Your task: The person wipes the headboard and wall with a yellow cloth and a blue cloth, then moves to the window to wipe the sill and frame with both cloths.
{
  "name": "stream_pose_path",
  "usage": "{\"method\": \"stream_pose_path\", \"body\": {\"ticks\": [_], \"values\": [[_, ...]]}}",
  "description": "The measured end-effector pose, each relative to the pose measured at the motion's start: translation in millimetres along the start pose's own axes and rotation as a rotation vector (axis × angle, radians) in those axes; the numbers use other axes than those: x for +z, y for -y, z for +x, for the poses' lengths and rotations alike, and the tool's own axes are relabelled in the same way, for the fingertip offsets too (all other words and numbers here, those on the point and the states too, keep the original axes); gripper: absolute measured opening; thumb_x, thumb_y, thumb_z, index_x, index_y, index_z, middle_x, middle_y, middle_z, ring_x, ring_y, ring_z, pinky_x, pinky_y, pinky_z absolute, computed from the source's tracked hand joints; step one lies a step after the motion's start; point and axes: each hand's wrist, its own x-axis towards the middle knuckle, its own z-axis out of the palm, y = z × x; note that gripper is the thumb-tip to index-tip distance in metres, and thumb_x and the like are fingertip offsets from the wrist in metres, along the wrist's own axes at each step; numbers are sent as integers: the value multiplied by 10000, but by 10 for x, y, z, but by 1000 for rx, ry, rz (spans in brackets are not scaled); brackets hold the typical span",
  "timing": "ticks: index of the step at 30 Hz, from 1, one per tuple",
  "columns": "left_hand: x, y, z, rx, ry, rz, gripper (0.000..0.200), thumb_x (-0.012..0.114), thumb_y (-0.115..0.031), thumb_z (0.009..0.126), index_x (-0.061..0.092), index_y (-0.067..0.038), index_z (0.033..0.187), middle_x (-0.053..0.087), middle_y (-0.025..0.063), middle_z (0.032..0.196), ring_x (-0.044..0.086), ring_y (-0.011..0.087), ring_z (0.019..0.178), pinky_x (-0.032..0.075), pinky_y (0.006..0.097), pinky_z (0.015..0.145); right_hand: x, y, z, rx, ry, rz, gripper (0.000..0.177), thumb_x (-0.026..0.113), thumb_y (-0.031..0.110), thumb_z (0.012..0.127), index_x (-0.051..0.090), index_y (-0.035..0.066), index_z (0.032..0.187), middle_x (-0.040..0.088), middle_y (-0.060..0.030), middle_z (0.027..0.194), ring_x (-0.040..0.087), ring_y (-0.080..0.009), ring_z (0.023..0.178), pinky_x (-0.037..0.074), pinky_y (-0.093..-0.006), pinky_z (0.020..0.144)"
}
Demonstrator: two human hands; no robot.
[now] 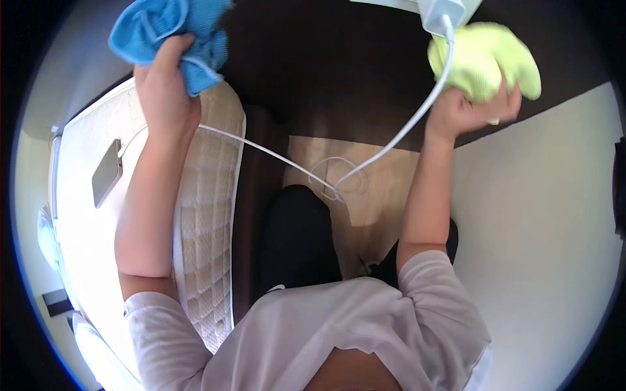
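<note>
My left hand (166, 98) grips a bunched blue cloth (166, 29), held up at the upper left against a dark brown panel (326, 72). At the upper right, my right hand (473, 111) is closed on a yellow-green cloth (486, 62), slightly blurred. The cloth in that hand lies right beside a white charger plug (441, 14), from which a white cable (417, 117) hangs in front of the panel. Parts of my right fingers are hidden by the cloth folds.
A mattress (205, 247) on a dark bed frame (251, 195) stands at left, with a phone (107, 174) on it, joined to the cable. The cable loops above the wooden floor (385, 176) between my knees. A pale wall (535, 215) rises on the right.
</note>
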Motion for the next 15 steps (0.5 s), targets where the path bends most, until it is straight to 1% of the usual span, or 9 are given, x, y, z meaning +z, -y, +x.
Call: {"method": "stream_pose_path", "body": {"ticks": [3,4,5,7,9,11,12,13,15], "values": [[-5,188,-5,110,78,167,199,600,-54,808,561,-9,998,593,53,953,552,137,859,453,270,750,406,309,-239,-92,27,-199,471,560,84,705,484,10,1164,324,-236,1253,315,-415,1155,231,-539,962],[-14,199,-19,277,118,376,209,608,-65,823,577,-4,1021,595,33,966,528,101,860,427,238,742,453,351,-318,-64,44,-159,467,569,100,695,510,33,1154,338,-233,1245,325,-408,1147,238,-529,952],[-40,235,-8,379,146,418,212,607,-63,827,578,-2,1028,595,28,963,523,95,862,420,229,741,465,392,-423,-33,60,-122,464,577,115,686,536,56,1144,351,-230,1236,335,-401,1139,246,-520,942],[-71,317,14,578,210,508,218,607,-59,835,579,1,1043,597,17,956,513,83,866,406,212,738,508,589,-747,-87,213,-89,435,578,134,665,593,98,1099,405,-178,1215,353,-386,1124,261,-498,929],[-27,351,16,643,205,521,216,560,-4,842,590,-5,1055,580,22,1004,511,86,873,406,219,761,562,650,-1260,-293,340,-33,421,591,153,660,620,121,1079,455,-112,1178,363,-349,1125,299,-465,904],[38,337,35,743,207,522,232,545,25,829,600,-7,1052,568,35,1044,508,95,896,409,230,779,461,508,-1852,-535,614,162,404,576,131,695,603,118,1098,475,-103,1192,404,-320,1125,365,-434,890],[62,291,38,854,218,544,362,549,90,749,608,-33,1085,556,79,1087,525,155,939,417,265,816,351,311,-2172,-570,867,270,384,560,114,710,597,113,1092,478,-114,1199,428,-310,1119,388,-418,893],[45,184,93,1158,238,1028,527,552,122,653,597,-70,1142,553,124,1083,525,239,974,415,292,852,227,59,-2407,-608,1110,371,364,543,96,725,591,107,1086,482,-124,1207,453,-300,1114,411,-403,896],[159,96,81,1231,240,1072,585,529,118,631,594,-106,1168,548,147,1071,514,295,970,406,328,880,-129,-275,-2597,-527,1298,352,354,506,54,736,574,95,1080,499,-135,1200,480,-310,1104,406,-398,939]]}}
